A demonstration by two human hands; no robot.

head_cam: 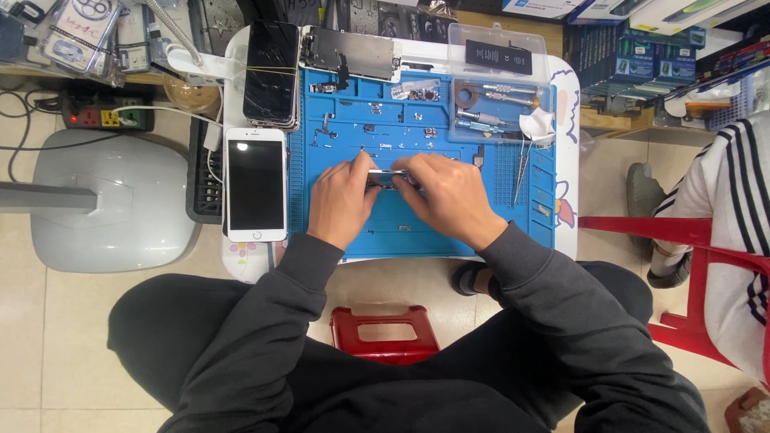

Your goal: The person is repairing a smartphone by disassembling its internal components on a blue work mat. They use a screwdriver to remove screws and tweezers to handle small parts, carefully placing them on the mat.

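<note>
My left hand (341, 200) and my right hand (453, 196) meet over the middle of a blue work mat (377, 232). Between them they grip a small dark, metal-edged phone part (387, 177), mostly hidden by my fingers. A thin tool sticks out from my left fingers toward the upper left. Small screws and loose parts (325, 128) lie scattered on the mat above my hands.
A white phone (256, 184) lies left of the mat, with a stack of cracked phones (271, 72) behind it. A detached screen assembly (353, 50), a clear tool tray (501, 104), tweezers (521, 164), a red stool (383, 333), a power strip (108, 118) and a seated person (738, 224) on the right.
</note>
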